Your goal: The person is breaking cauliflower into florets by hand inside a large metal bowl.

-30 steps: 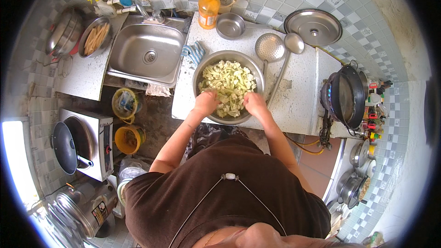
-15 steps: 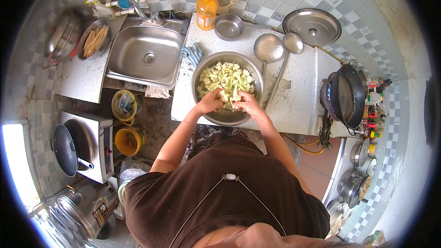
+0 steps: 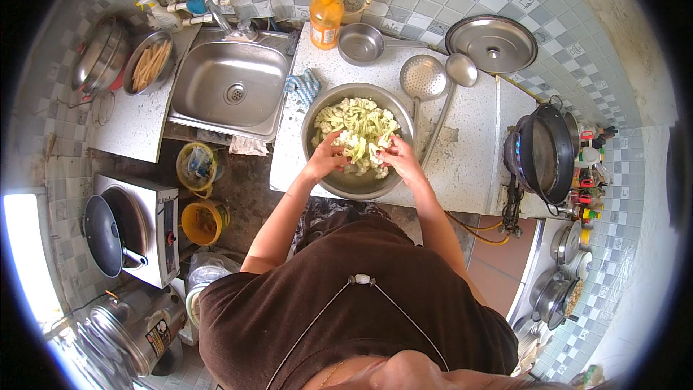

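Both hands now deep in the steel bowl (image 3: 359,186), centre of frame. Vs 1 s ago they've moved off the near rim & closed in on the cauliflower florets (image 3: 354,126). Left hand (image 3: 326,160) curled, fingers cupping florets at pile's lower left; right hand (image 3: 399,159) curled too, pinching a pale piece. Looks like mixing/sorting is under way. Slotted skimmer (image 3: 423,78) & ladle (image 3: 460,69) lie just right of bowl; sink (image 3: 232,87) upper left.
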Motion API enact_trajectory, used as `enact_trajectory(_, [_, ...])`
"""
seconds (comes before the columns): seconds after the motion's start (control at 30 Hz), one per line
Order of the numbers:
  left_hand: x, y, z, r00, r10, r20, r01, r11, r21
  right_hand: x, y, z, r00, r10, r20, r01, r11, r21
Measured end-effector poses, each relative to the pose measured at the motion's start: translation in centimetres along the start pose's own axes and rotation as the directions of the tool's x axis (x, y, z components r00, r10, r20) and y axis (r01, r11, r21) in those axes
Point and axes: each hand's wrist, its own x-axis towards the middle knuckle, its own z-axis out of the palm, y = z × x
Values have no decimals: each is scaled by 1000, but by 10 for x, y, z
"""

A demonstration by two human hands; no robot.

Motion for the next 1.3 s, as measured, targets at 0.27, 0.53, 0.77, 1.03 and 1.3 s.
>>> enact_trajectory(0.27, [-3, 6, 8, 997, 75, -7, -75, 997, 22, 8, 28, 6, 844, -534, 41, 389, 559, -732])
enact_trajectory(0.53, [0, 4, 23, 917, 399, -3, -369, 848, 381, -2, -3, 41, 957, -286, -51, 215, 816, -536])
enact_trajectory(0.77, [2, 17, 23, 929, 367, 54, -293, 636, 714, -7, -17, 51, 972, -235, 30, 200, 747, -634])
enact_trajectory(1.03, [-3, 15, 33, 939, 334, 83, -280, 600, 750, -8, -26, 51, 942, -295, 161, 289, 466, -836])
enact_trajectory(1.3, [-5, 23, 22, 941, 332, 71, -289, 673, 681, 9, -38, 19, 987, -99, -127, -86, 347, -934])
